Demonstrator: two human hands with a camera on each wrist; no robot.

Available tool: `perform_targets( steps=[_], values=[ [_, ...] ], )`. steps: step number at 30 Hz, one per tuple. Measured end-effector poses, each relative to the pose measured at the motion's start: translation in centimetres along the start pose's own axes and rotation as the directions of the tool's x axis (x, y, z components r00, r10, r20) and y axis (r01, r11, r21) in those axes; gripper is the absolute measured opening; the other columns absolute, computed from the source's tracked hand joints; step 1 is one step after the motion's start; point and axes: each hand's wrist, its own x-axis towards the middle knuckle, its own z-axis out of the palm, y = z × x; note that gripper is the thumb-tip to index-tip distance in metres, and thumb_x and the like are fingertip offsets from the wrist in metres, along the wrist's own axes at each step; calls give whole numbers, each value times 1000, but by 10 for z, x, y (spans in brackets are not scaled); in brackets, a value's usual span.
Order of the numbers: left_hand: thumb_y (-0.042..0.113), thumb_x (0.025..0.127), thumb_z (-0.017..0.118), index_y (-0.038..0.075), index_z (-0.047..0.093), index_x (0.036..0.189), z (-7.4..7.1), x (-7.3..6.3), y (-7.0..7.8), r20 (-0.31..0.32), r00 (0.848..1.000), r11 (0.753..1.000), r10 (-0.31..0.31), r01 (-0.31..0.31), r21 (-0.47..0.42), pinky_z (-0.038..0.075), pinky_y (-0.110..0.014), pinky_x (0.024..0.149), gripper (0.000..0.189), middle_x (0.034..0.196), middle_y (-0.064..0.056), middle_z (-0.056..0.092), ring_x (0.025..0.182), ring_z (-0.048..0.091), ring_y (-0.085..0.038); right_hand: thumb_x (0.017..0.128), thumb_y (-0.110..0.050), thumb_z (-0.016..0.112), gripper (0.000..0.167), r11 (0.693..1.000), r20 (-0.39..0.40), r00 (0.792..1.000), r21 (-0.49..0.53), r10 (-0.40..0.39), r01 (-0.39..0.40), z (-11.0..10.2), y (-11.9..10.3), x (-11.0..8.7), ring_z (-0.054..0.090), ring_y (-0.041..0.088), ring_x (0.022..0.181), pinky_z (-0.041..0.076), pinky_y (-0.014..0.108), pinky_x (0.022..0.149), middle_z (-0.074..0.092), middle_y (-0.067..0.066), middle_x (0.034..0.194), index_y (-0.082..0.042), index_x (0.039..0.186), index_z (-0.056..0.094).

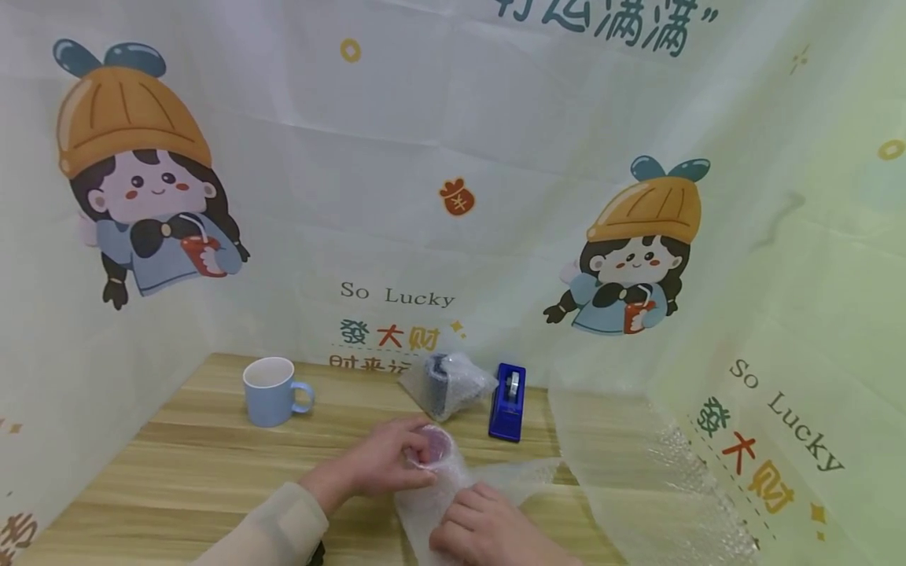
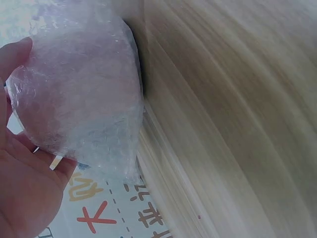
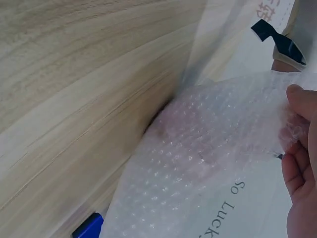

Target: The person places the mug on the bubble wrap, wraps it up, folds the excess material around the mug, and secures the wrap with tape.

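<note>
In the head view a pinkish cup (image 1: 440,446) stands at the front of the table, wrapped in bubble wrap (image 1: 425,507). My left hand (image 1: 389,458) grips it at the rim, with fingers reaching into its mouth. Seen from the left wrist, the pink wall shows through the clear film (image 2: 74,89) and the left thumb lies against it. My right hand (image 1: 488,525) pinches a gathered part of the wrap on the near right side; the right wrist view shows thumb and fingers on the bunched film (image 3: 292,131).
A light blue mug (image 1: 267,397) stands at the back left of the wooden table (image 1: 177,456). Behind the hands sits a dark cup in bubble wrap (image 1: 453,385), beside a blue tape dispenser (image 1: 506,420). A loose bubble wrap sheet (image 1: 651,487) covers the right side. Printed cloth hangs around.
</note>
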Motion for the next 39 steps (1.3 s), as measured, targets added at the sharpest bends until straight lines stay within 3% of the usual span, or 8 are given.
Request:
perform_targets(
  steps=[6,13,17,20,22,28,33,39],
  values=[
    [33,91,88,20,65,80,1,-4,1,-17,1000,1000,17,-17,-10,58,-51,108,28,145,-23,68,125,69,-40,93,-33,78,20,1000,-8,1000,-11,17,-17,-3,2,8,60,4,99,46,22,92,67,-14,103,-25,110,71],
    [30,97,72,22,71,88,-6,-9,3,112,988,984,-102,117,-137,49,-64,118,12,162,-27,54,145,56,-50,92,-20,88,27,996,-15,996,17,91,-91,-8,5,16,66,4,105,52,20,97,77,-15,112,-25,116,76],
    [27,99,66,12,75,118,-10,-10,4,145,981,968,-133,159,-192,45,-67,122,25,164,-26,52,150,52,-50,91,-20,90,27,996,-70,993,25,91,-90,-8,7,19,69,5,108,55,22,99,79,-13,114,-23,115,78],
    [30,101,70,4,61,141,-11,-12,1,142,977,948,-159,191,-255,43,-67,123,49,159,-24,57,149,53,-47,88,-18,93,28,996,-139,986,25,91,-88,-5,11,21,71,7,106,57,23,97,79,-10,112,-24,111,78],
    [31,102,72,0,48,155,-12,-13,-1,133,977,935,-164,197,-294,41,-68,125,67,158,-23,58,150,53,-47,85,-16,94,30,996,-199,976,5,88,-89,-2,14,22,71,8,102,57,23,93,77,-9,109,-24,109,78],
    [37,103,71,5,47,164,-13,-15,-9,154,976,939,-153,192,-285,34,-71,128,73,167,-20,52,155,46,-48,88,-24,92,20,984,-353,923,-34,151,-174,8,30,31,71,6,87,52,22,78,75,-10,93,-21,103,80],
    [33,99,65,7,47,165,-11,-16,-13,173,979,924,-111,165,-345,38,-59,128,73,168,-19,51,155,46,-42,89,-25,91,15,945,-361,883,-10,301,-326,17,46,39,65,7,75,53,25,73,72,-9,83,-18,96,79],
    [34,90,76,13,45,166,-10,-16,-13,190,979,930,-74,136,-341,46,-44,120,85,162,-14,57,143,55,-25,90,-27,90,15,892,-329,849,-38,415,-450,23,55,45,64,9,73,51,29,70,71,-8,82,-19,91,78]
  ],
)
